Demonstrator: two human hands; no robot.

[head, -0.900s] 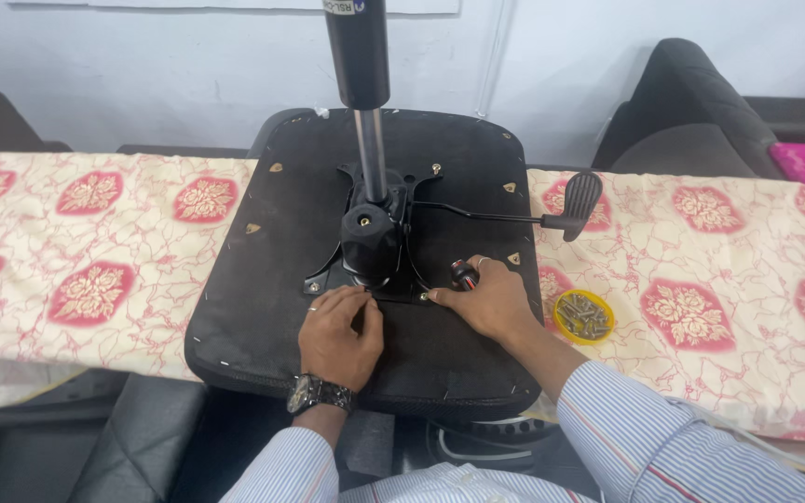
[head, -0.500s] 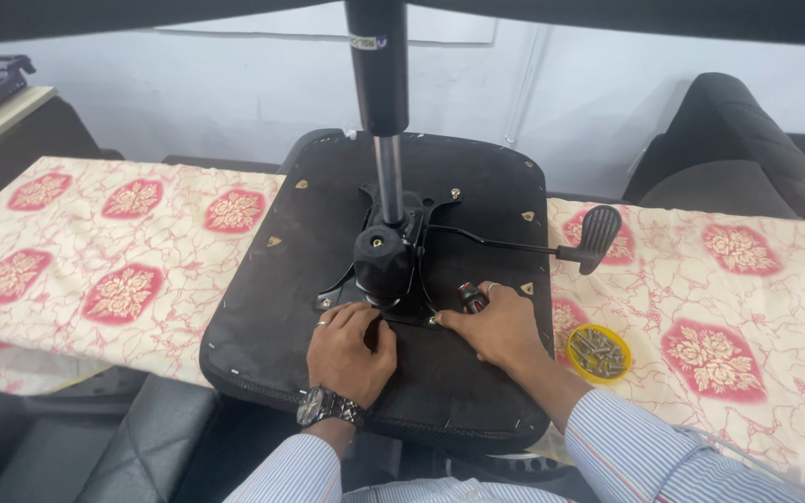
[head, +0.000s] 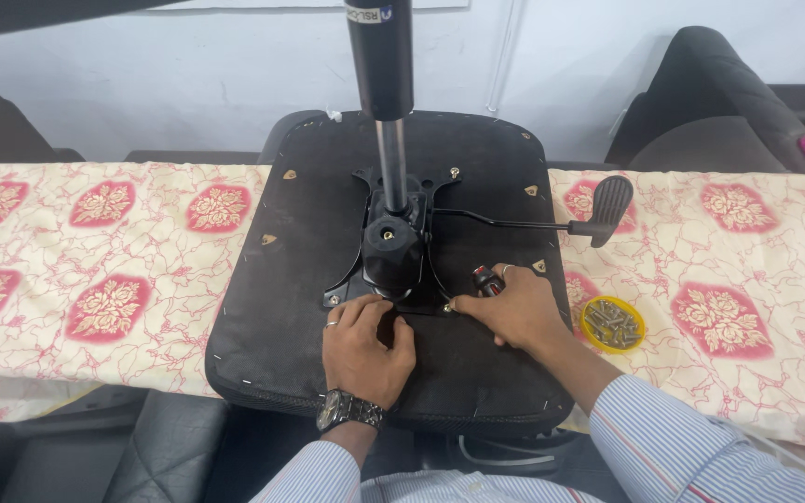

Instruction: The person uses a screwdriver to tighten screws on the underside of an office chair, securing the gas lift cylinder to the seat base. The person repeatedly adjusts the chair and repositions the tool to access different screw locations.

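Floral-clothed worktop carries an upturned black seat base. Left hand rests clenched at the mechanism plate's 6 o'clock edge. Right hand, at 4 o'clock, grips a screwdriver; screw dish lies at 3 o'clock.

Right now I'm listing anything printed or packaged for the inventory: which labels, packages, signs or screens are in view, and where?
Label: small white and blue sticker at the top of the black gas cylinder, which stands upright over the chair seat underside.
Container: round yellow lid of screws on the patterned cloth, right of the right hand.
No screens or signs show.
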